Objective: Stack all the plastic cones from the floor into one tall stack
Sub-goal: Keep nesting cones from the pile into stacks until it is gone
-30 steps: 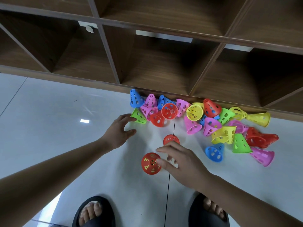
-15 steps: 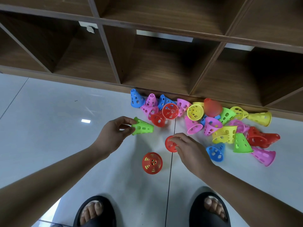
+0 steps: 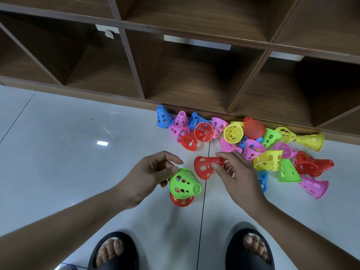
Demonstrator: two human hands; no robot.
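Left hand (image 3: 148, 172), pinching the green cone (image 3: 184, 185), should seat it squarely on the base cone (image 3: 182, 200); right hand (image 3: 237, 172) grips 1 red cone (image 3: 206, 166) just beyond.

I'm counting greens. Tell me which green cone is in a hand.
The green cone gripped by the left hand, apart from the pile; the other two greens sit untouched there.

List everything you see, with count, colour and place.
shelf unit: one, brown wood, top.
floor: one, white tile, below it.
cone pile: roughly twenty; blue, pink, red, yellow, green; along the shelf unit's foot.
lower red cone: one, red, floor, centre.
green cone: one, green, held above it.
tilted red cone: one, red, held beside the green.
sandals: two, black, bottom edge.
left grip: one, pinches the green cone's rim.
right grip: one, pinches the tilted red cone's narrow end.
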